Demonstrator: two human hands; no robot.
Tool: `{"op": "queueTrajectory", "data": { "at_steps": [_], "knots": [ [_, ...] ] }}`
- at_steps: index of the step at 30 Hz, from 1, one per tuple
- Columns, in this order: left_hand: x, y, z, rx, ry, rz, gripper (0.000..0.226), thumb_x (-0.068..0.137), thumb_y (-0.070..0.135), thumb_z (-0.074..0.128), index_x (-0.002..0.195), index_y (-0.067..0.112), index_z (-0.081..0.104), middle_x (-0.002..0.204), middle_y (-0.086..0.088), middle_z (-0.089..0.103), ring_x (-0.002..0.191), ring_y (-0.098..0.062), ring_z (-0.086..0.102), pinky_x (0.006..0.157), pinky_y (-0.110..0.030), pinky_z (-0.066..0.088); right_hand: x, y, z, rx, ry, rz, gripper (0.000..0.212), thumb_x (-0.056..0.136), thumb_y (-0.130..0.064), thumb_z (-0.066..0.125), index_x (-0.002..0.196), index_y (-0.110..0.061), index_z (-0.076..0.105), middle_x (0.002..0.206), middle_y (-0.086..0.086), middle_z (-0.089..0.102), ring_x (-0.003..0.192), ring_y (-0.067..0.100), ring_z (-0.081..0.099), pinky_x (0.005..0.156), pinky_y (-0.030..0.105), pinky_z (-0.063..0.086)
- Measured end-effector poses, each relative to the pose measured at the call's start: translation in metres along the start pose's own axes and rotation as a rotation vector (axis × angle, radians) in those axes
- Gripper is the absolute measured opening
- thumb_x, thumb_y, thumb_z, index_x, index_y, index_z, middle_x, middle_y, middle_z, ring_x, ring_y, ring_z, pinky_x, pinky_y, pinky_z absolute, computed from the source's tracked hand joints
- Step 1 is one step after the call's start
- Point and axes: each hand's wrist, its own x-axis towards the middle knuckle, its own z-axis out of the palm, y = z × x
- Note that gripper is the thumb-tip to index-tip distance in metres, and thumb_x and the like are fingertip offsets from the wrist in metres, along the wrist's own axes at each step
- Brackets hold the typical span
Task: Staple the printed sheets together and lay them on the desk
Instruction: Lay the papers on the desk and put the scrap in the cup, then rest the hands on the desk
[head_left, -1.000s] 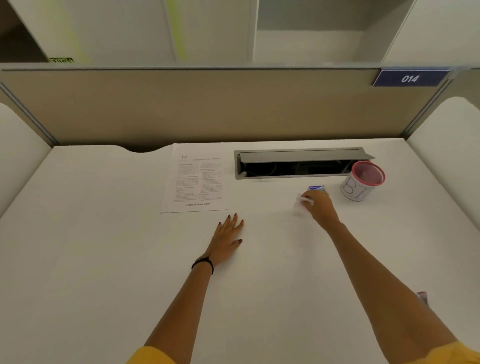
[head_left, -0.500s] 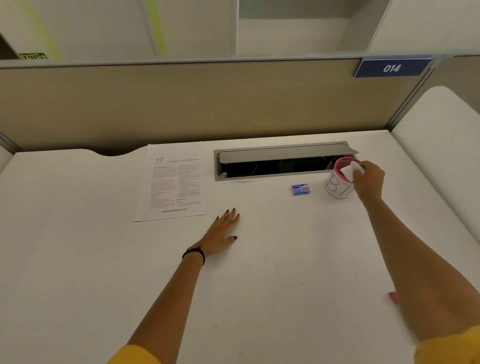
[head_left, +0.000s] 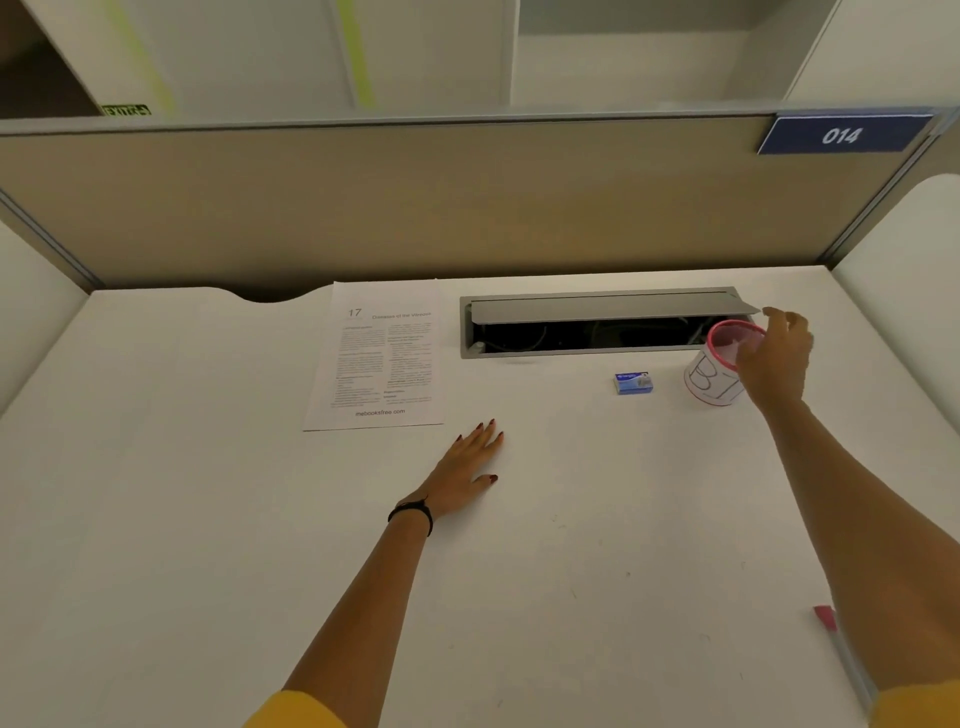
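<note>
Left fingers (head_left: 480, 436) flat on white desk (head_left: 208, 519), right fingers (head_left: 774, 314) loose beside pink-rimmed cup (head_left: 711, 384), beige partition (head_left: 415, 208) behind

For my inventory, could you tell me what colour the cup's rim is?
The rim is pink; head view.

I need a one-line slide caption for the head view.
Right hand hovers at the pink-rimmed cup; left hand rests flat near the printed sheets.
</note>
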Motion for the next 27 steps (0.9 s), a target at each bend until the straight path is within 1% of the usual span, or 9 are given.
{"op": "queueTrajectory", "data": {
  "at_steps": [4, 8, 11, 13, 15, 17, 20, 24, 27],
  "knots": [
    [-0.013, 0.0, 0.0, 0.0, -0.004, -0.007, 0.061, 0.096, 0.021, 0.04, 0.145, 0.019, 0.005, 0.156, 0.002, -0.004, 0.143, -0.013, -0.006, 0.115, -0.031, -0.005, -0.011, -0.013, 0.008, 0.061, 0.075, -0.082, 0.051, 0.084, 0.002, 0.055, 0.133, -0.005, 0.041, 0.143, 0.019, 0.035, 0.13, 0.036, 0.035, 0.101, 0.047, 0.04],
    [-0.033, -0.003, -0.002, -0.01, 0.01, -0.026, 0.061, 0.096, 0.02, 0.041, 0.146, 0.019, 0.006, 0.156, 0.003, -0.002, 0.143, -0.012, -0.004, 0.116, -0.03, -0.003, -0.038, -0.032, 0.024, 0.119, 0.075, -0.147, 0.051, 0.083, 0.01, 0.053, 0.131, -0.004, 0.041, 0.135, 0.02, 0.044, 0.125, 0.034, 0.042, 0.102, 0.045, 0.041],
    [-0.052, -0.006, -0.003, -0.018, 0.033, -0.048, 0.059, 0.096, 0.018, 0.04, 0.146, 0.018, 0.007, 0.156, 0.003, 0.001, 0.143, -0.011, -0.001, 0.116, -0.029, -0.001, -0.066, -0.043, 0.042, 0.177, -0.078, -0.224, 0.049, 0.084, 0.014, 0.045, 0.13, -0.002, 0.042, 0.136, 0.021, 0.043, 0.125, 0.034, 0.042, 0.102, 0.041, 0.04],
    [-0.067, -0.011, -0.003, -0.018, 0.051, -0.069, 0.058, 0.096, 0.017, 0.04, 0.146, 0.018, 0.009, 0.156, 0.003, 0.003, 0.143, -0.012, 0.001, 0.116, -0.029, 0.0, -0.09, -0.053, 0.055, 0.267, -0.217, -0.206, 0.046, 0.085, 0.014, 0.042, 0.129, 0.0, 0.044, 0.136, 0.021, 0.043, 0.125, 0.034, 0.044, 0.1, 0.037, 0.04],
    [-0.08, -0.016, -0.003, -0.03, 0.075, -0.098, 0.056, 0.096, 0.016, 0.04, 0.145, 0.017, 0.012, 0.155, 0.003, 0.005, 0.143, -0.012, 0.003, 0.116, -0.028, 0.001, -0.117, -0.065, 0.07, 0.362, -0.279, -0.172, 0.04, 0.087, 0.013, 0.042, 0.124, 0.003, 0.049, 0.131, 0.023, 0.048, 0.119, 0.034, 0.049, 0.094, 0.03, 0.04],
    [-0.094, -0.021, -0.006, -0.072, 0.117, -0.139, 0.054, 0.096, 0.012, 0.04, 0.145, 0.016, 0.016, 0.155, 0.003, 0.009, 0.143, -0.011, 0.006, 0.115, -0.025, 0.002, -0.143, -0.077, 0.086, 0.414, -0.372, -0.161, 0.036, 0.088, 0.011, 0.043, 0.123, 0.002, 0.051, 0.13, 0.021, 0.051, 0.116, 0.035, 0.052, 0.093, 0.026, 0.039],
    [-0.116, -0.026, -0.009, -0.118, 0.175, -0.193, 0.052, 0.095, 0.007, 0.039, 0.144, 0.015, 0.021, 0.154, 0.003, 0.014, 0.142, -0.011, 0.01, 0.115, -0.024, 0.004, -0.178, -0.093, 0.104, 0.391, -0.538, -0.244, 0.036, 0.089, 0.008, 0.045, 0.123, -0.001, 0.052, 0.131, 0.018, 0.05, 0.117, 0.032, 0.052, 0.094, 0.024, 0.037],
    [-0.148, -0.038, -0.007, -0.109, 0.208, -0.219, 0.053, 0.095, 0.007, 0.04, 0.144, 0.013, 0.021, 0.154, 0.002, 0.014, 0.142, -0.012, 0.01, 0.115, -0.026, 0.004, -0.217, -0.109, 0.116, 0.328, -0.654, -0.41, 0.039, 0.086, 0.008, 0.046, 0.123, -0.004, 0.052, 0.131, 0.013, 0.051, 0.122, 0.028, 0.048, 0.101, 0.024, 0.033],
    [-0.174, -0.046, -0.006, -0.17, 0.264, -0.244, 0.055, 0.094, 0.011, 0.045, 0.143, 0.016, 0.022, 0.15, 0.01, 0.014, 0.142, -0.011, 0.012, 0.118, -0.031, 0.007, -0.242, -0.118, 0.128, 0.165, -0.757, -0.487, 0.045, 0.09, 0.001, 0.044, 0.134, -0.005, 0.043, 0.148, 0.014, 0.033, 0.138, 0.028, 0.029, 0.113, 0.031, 0.021]
  ]
}}
